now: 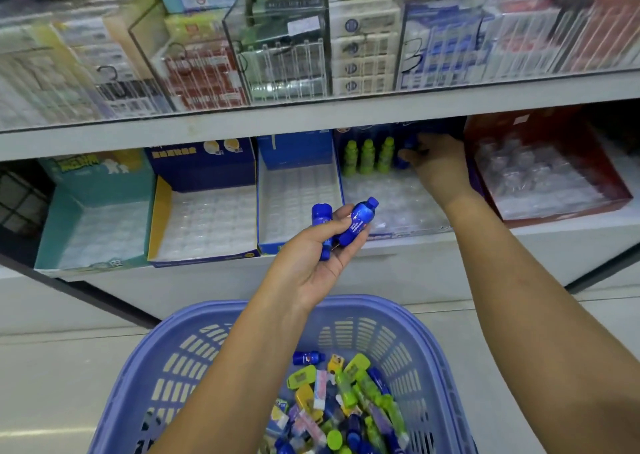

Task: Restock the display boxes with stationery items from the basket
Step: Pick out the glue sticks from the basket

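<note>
My left hand (311, 263) grips small blue plastic bottles (355, 223) above the lilac basket (173, 360), caps tilted up-right; my right hand (438, 162) pinches another blue bottle (407, 155) upright.

A lilac slotted plastic basket (408, 342) is seen at the bottom, its floor heaped with small bottle-shaped stationery items (349, 408) in blue, lime green, yellow and pink, lying at all angles. Five open display boxes are lined along the lower shelf: a teal box (62, 232), a yellow-sided box (161, 211), a blue box (294, 152) and a red box (491, 194) are shown with clear blister trays only, while in the dark blue box (367, 131) three green bottles (367, 155) are stood upright in the back row with one blue bottle (403, 157) just beside them. Two more blue bottles (355, 221) are held tilted above the shelf edge, between the basket and the boxes.
</note>
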The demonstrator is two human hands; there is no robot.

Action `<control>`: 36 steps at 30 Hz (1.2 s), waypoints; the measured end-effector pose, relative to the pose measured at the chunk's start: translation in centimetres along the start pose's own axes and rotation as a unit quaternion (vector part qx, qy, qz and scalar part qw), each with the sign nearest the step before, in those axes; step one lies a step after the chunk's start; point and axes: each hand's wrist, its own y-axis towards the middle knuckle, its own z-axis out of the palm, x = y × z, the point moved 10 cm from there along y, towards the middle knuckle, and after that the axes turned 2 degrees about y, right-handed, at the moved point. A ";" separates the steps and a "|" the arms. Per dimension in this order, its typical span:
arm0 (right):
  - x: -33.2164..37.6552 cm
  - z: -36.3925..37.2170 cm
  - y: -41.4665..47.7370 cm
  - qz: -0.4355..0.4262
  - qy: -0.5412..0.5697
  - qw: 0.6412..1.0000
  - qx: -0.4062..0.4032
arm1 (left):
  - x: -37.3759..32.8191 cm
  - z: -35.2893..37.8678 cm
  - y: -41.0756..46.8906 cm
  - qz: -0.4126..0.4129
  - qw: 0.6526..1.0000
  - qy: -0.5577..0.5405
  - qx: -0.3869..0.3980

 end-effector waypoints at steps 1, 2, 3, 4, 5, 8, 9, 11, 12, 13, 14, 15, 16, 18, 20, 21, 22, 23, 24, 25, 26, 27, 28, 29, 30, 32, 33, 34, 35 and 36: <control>0.1 0.4 0.3 0.009 -0.034 0.999 0.010 | -0.1 -0.1 0.1 0.006 1.000 0.001 -0.002; 0.1 0.9 0.6 0.018 -0.074 0.997 0.023 | -0.2 -0.1 0.2 0.009 1.000 0.001 -0.003; 0.2 1.1 0.9 0.032 -0.106 0.993 0.032 | -0.2 0.0 0.2 0.010 1.000 0.001 -0.003; 0.3 1.2 1.1 0.046 -0.124 0.990 0.038 | -0.1 0.1 0.1 0.008 1.000 0.000 -0.001; 0.4 1.2 1.1 0.056 -0.131 0.989 0.040 | -0.1 0.2 0.0 0.004 1.000 -0.001 0.002; 0.6 1.2 0.9 0.057 -0.131 0.988 0.055 | -0.3 0.8 -0.5 0.007 1.000 -0.001 0.006; 0.5 1.1 0.5 0.060 -0.116 0.990 0.058 | -0.5 0.9 -0.6 0.015 1.000 -0.006 0.001; -0.3 1.3 -0.4 0.076 -0.056 0.994 0.053 | -0.8 1.0 -0.7 0.036 0.999 -0.020 -0.008; -0.7 1.5 -1.0 0.086 -0.011 0.995 0.044 | -0.9 1.0 -0.7 0.045 0.999 -0.027 -0.012; -0.9 1.2 -1.7 0.094 0.029 0.995 0.026 | -1.0 1.0 -0.7 0.052 0.998 -0.034 -0.017; -0.7 0.7 -2.3 0.096 0.058 0.994 0.003 | -1.0 1.0 -0.7 0.059 0.997 -0.041 -0.021; -0.4 0.0 -3.0 0.093 0.073 0.993 -0.017 | -1.1 0.9 -0.7 0.067 0.996 -0.047 -0.025; 0.4 -0.7 -3.6 0.081 0.109 0.990 -0.025 | -1.2 1.0 -0.6 0.075 0.995 -0.054 -0.029; 2.9 -0.7 -5.3 0.070 0.300 0.950 0.048 | -1.4 1.2 -0.2 0.090 0.993 -0.068 -0.030; 6.2 0.0 -7.6 0.042 0.448 0.873 0.186 | -1.5 1.7 0.3 0.100 0.991 -0.083 -0.028; 7.4 0.0 -8.6 0.025 0.460 0.857 0.231 | -1.5 2.0 0.6 0.104 0.991 -0.083 -0.029; 8.2 -0.2 -9.2 0.008 0.449 0.858 0.249 | -1.4 2.3 0.9 0.109 0.991 -0.078 -0.027; 8.4 -0.6 -9.2 -0.002 0.429 0.870 0.245 | -1.4 2.8 1.1 0.113 0.991 -0.072 -0.022; 8.1 -0.9 -8.9 0.002 0.412 0.881 0.232 | -1.4 3.3 1.4 0.117 0.991 -0.068 -0.013; 7.7 -1.1 -8.7 0.017 0.401 0.888 0.224 | -1.4 3.8 1.5 0.122 0.990 -0.066 -0.001; 7.2 -1.2 -8.4 0.030 0.390 0.893 0.221 | -1.4 4.4 1.7 0.128 0.990 -0.062 0.009; 6.8 -1.3 -8.2 0.035 0.382 0.898 0.218 | -1.5 4.8 2.0 0.135 0.989 -0.055 0.016; 6.5 -1.6 -7.9 0.029 0.388 0.897 0.209 | -1.5 5.2 2.2 0.142 0.989 -0.038 0.017; 6.2 -2.1 -7.4 0.022 0.402 0.896 0.185 | -1.5 5.4 2.5 0.147 0.989 -0.009 0.012; 5.7 -2.9 -6.9 0.018 0.414 0.898 0.146 | -1.5 5.5 2.8 0.150 0.988 0.032 0.005; 3.5 -5.1 -5.5 0.021 0.346 0.938 0.019 | -1.1 5.5 3.3 0.140 0.984 0.111 -0.007; 2.4 -6.3 -4.9 0.020 0.261 0.964 -0.043 | -0.8 5.3 3.6 0.130 0.982 0.136 -0.013; 1.5 -7.2 -4.3 0.023 0.167 0.982 -0.088 | -0.6 5.0 3.8 0.121 0.981 0.148 -0.018; 0.8 -7.4 -3.7 0.029 0.096 0.989 -0.105 | -0.5 4.7 4.0 0.115 0.981 0.154 -0.024; 0.3 -7.1 -3.0 0.029 0.052 0.993 -0.098 | -0.4 4.4 4.2 0.111 0.981 0.156 -0.031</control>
